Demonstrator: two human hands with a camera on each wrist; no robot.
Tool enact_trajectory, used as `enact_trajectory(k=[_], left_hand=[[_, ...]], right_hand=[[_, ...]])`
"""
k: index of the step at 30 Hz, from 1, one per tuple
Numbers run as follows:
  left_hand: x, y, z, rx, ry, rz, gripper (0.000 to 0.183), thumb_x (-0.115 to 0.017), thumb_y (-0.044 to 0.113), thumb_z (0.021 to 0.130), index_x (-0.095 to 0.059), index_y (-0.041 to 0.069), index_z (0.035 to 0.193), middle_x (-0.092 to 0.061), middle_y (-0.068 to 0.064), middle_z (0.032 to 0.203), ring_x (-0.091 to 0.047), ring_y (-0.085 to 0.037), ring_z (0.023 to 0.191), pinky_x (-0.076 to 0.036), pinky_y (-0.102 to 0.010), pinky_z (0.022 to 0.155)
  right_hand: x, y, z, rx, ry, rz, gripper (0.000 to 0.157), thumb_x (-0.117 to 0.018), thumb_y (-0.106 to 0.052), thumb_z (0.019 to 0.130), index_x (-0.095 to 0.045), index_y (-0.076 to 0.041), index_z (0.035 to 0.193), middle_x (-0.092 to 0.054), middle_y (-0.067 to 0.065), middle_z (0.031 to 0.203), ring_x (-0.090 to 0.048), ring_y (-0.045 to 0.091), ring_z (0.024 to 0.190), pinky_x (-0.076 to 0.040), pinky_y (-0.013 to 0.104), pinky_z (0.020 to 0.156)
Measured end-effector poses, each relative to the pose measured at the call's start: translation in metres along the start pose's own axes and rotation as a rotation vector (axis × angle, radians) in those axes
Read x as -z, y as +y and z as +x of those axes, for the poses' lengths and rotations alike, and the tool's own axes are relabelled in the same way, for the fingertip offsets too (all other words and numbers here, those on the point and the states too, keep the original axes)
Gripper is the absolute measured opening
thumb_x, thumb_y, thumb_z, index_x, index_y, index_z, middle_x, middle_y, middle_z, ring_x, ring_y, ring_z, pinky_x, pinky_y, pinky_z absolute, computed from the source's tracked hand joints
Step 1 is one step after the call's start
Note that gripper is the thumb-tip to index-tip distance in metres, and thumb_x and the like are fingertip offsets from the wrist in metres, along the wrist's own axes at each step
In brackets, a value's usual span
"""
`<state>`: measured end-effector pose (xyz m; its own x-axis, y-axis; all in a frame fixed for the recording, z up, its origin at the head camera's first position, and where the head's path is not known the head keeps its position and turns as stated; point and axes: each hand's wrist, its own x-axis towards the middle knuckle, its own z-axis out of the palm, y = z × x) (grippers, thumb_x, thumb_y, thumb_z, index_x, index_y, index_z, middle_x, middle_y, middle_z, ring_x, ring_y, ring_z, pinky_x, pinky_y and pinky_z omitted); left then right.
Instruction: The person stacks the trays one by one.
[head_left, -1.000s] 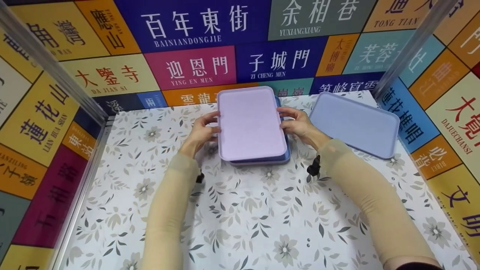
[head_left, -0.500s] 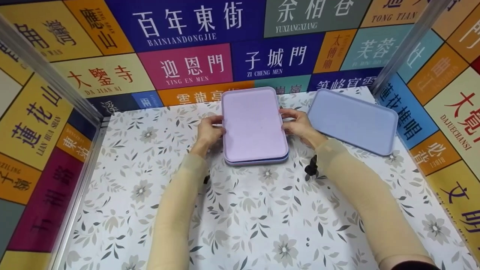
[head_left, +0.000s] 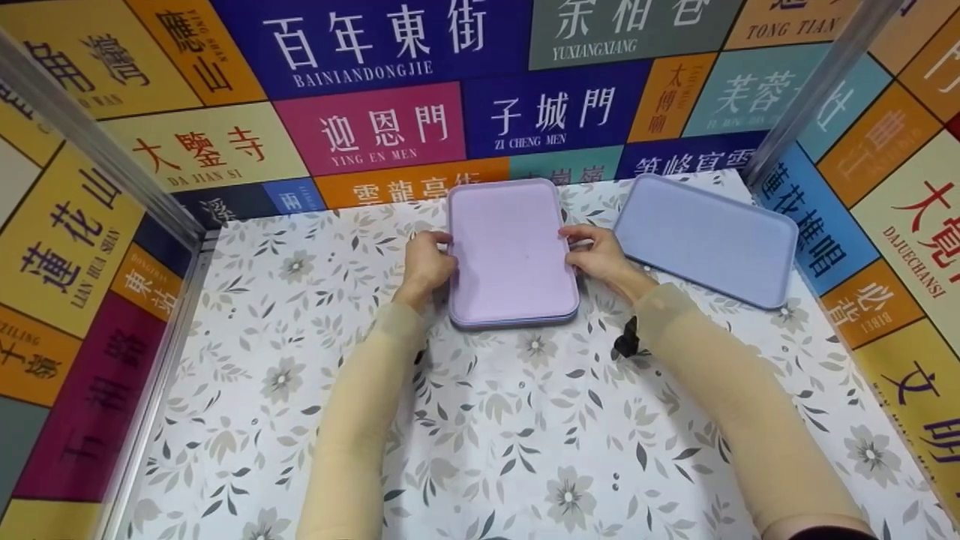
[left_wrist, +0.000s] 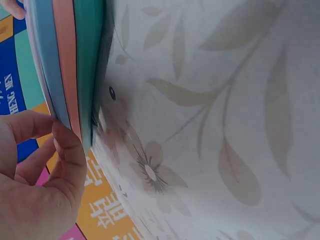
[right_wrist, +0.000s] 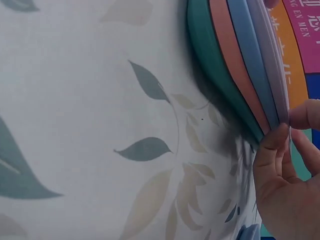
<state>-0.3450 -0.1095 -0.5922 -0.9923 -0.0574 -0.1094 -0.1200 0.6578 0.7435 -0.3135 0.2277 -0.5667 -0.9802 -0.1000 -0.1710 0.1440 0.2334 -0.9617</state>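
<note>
A lilac tray lies face up on top of a stack near the back of the table, almost squared with the trays below. In the right wrist view the stack shows a blue tray, a coral tray and a green tray at the bottom. The left hand pinches the stack's left edge at the lilac tray's rim. On the opposite edge, the right hand pinches the same rim between thumb and fingers. The undersides of the trays are hidden.
A periwinkle tray lies alone at an angle on the back right, close to the right wall. The floral tablecloth spreads in front of the stack. Printed panels wall the back and both sides.
The lilac tray has shifted slightly right and come down onto the stack, covering the blue rim that stuck out. Both hands moved with it, keeping hold of its sides.
</note>
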Motion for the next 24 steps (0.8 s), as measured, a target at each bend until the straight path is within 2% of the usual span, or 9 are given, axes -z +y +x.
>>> enact_trajectory(k=[2,5,7,9,12,14,17,19,24], left_hand=[[0.008,0.018,-0.017,0.014,0.009,0.017,0.055,-0.069,0.001,0.082,-0.079,0.003,0.136,-0.081,-0.018,0.126,-0.072,-0.029,0.109,-0.063,-0.038,0.102],[0.001,0.008,-0.007,-0.001,0.015,0.059,0.055,-0.073,0.005,0.082,-0.079,0.006,0.137,-0.080,-0.017,0.132,-0.073,-0.034,0.121,-0.060,-0.043,0.113],[-0.010,-0.009,0.011,-0.038,0.043,0.092,0.054,-0.075,0.009,0.079,-0.082,0.009,0.132,-0.082,-0.014,0.129,-0.074,-0.033,0.122,-0.060,-0.041,0.113],[-0.012,-0.011,0.015,-0.049,0.038,0.114,0.054,-0.074,0.010,0.078,-0.083,0.009,0.132,-0.082,-0.013,0.131,-0.074,-0.035,0.127,-0.059,-0.043,0.117],[0.006,0.023,-0.017,-0.022,0.013,0.131,0.051,-0.072,0.005,0.085,-0.080,0.006,0.135,-0.080,-0.016,0.135,-0.072,-0.036,0.132,-0.056,-0.044,0.121],[0.021,0.048,-0.039,0.031,-0.031,0.126,0.050,-0.069,0.002,0.091,-0.077,0.003,0.140,-0.077,-0.018,0.140,-0.070,-0.037,0.134,-0.055,-0.046,0.122],[0.031,0.058,-0.045,0.077,-0.079,0.133,0.046,-0.069,0.003,0.096,-0.075,0.004,0.142,-0.075,-0.017,0.139,-0.069,-0.033,0.129,-0.057,-0.044,0.117],[0.036,0.063,-0.044,0.071,-0.096,0.152,0.042,-0.068,0.005,0.099,-0.075,0.004,0.140,-0.075,-0.017,0.136,-0.069,-0.033,0.125,-0.058,-0.045,0.115],[0.039,0.079,-0.041,-0.050,-0.102,0.223,0.035,-0.068,0.007,0.098,-0.079,0.004,0.131,-0.080,-0.018,0.129,-0.072,-0.036,0.121,-0.059,-0.046,0.114]], right_hand=[[-0.001,0.001,-0.001,-0.002,0.003,-0.014,0.065,-0.065,0.015,0.084,-0.068,0.004,0.148,-0.059,0.013,0.121,-0.060,0.001,0.069,-0.049,0.016,0.056],[-0.001,0.001,-0.001,0.014,0.001,-0.047,0.062,-0.064,0.013,0.084,-0.068,0.006,0.146,-0.060,0.014,0.121,-0.062,0.001,0.069,-0.053,0.017,0.057],[0.000,0.001,-0.002,0.032,0.007,-0.076,0.060,-0.064,0.012,0.084,-0.069,0.007,0.144,-0.062,0.015,0.120,-0.064,0.000,0.070,-0.055,0.018,0.058],[0.001,0.001,-0.004,0.051,0.012,-0.105,0.058,-0.066,0.010,0.085,-0.070,0.007,0.142,-0.065,0.016,0.120,-0.065,-0.001,0.071,-0.056,0.017,0.059],[0.004,0.000,-0.010,0.055,0.009,-0.129,0.054,-0.070,0.008,0.087,-0.072,0.006,0.141,-0.068,0.018,0.118,-0.065,-0.001,0.071,-0.057,0.017,0.059],[0.007,-0.001,-0.014,0.047,-0.010,-0.140,0.052,-0.072,0.007,0.089,-0.072,0.005,0.142,-0.069,0.020,0.120,-0.067,0.001,0.070,-0.059,0.018,0.060],[0.013,-0.003,-0.020,0.035,-0.046,-0.149,0.050,-0.073,0.006,0.092,-0.071,0.005,0.142,-0.072,0.025,0.123,-0.071,0.005,0.071,-0.063,0.021,0.061],[0.017,-0.005,-0.023,0.036,-0.063,-0.161,0.047,-0.072,0.004,0.095,-0.071,0.006,0.141,-0.072,0.028,0.126,-0.073,0.006,0.073,-0.064,0.022,0.063],[0.028,-0.016,-0.028,0.044,-0.086,-0.214,0.042,-0.069,0.000,0.100,-0.070,0.007,0.142,-0.071,0.031,0.130,-0.072,0.005,0.082,-0.063,0.020,0.067]])
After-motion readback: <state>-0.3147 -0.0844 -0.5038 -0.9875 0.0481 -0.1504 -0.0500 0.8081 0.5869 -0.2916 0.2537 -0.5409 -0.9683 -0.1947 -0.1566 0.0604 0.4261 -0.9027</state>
